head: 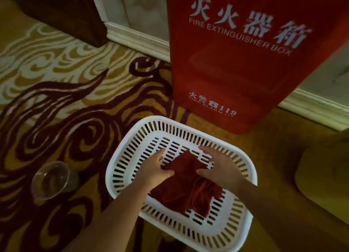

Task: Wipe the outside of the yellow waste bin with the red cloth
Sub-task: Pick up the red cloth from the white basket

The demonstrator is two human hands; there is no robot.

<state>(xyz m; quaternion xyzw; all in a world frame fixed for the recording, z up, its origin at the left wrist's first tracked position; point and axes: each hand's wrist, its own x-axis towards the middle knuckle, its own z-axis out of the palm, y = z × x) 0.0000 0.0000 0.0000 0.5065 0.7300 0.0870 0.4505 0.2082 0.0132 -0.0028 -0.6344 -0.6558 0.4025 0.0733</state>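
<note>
- Two hands are down in the white basket; left hand and right hand flank the red cloth, thumbs laid on its near edge, fingers spread and fairly straight; no closed pinch showing
- The cloth lies bunched between and beneath the palms; my guess is they're gathering it to lift out, with wiping not begun
- Outboard of the right wrist is a dim yellowish curve, which I take for the yellow waste bin; well apart from the cloth
- Beyond the fingertips stands a red cabinet; it reads "灭火器箱", "FIRE EXTINGUISHER BOX", "火警 119"
- Outboard of the left forearm, a clear plastic cup sits on the carpet
</note>
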